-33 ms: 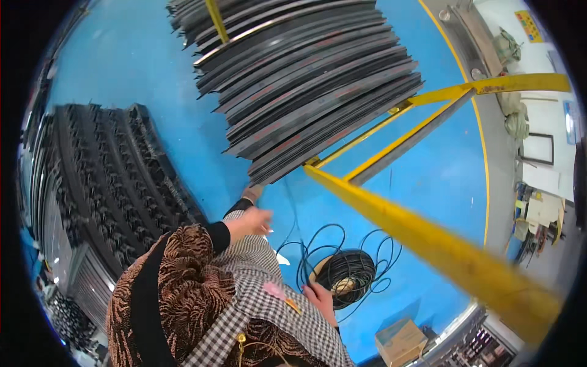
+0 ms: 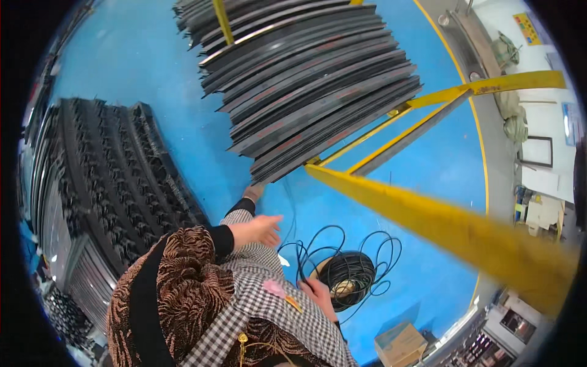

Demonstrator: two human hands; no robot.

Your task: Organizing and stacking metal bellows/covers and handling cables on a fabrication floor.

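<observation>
My left hand (image 2: 263,231) is held out over the checked apron on my lap, its fingers stretched and nothing visible in them. Thin black cord (image 2: 301,263) runs in loose loops to my right hand (image 2: 318,295), whose fingers are closed on it. Just right of that hand, a coil of the same cord (image 2: 358,266) rests on the blue floor, with a light tan disc at its core. Part of the right hand's grip is hidden by its own fingers.
A tall stack of long dark strips (image 2: 318,92) stands ahead, against a yellow metal frame (image 2: 416,226) whose bar slants across the right. Bundled black ridged strips (image 2: 104,177) fill the left side. A cardboard box (image 2: 400,344) sits at the lower right.
My left hand has shifted slightly right and its curled fingers have straightened. My right hand has moved a little up and stays on the cord beside the coil.
</observation>
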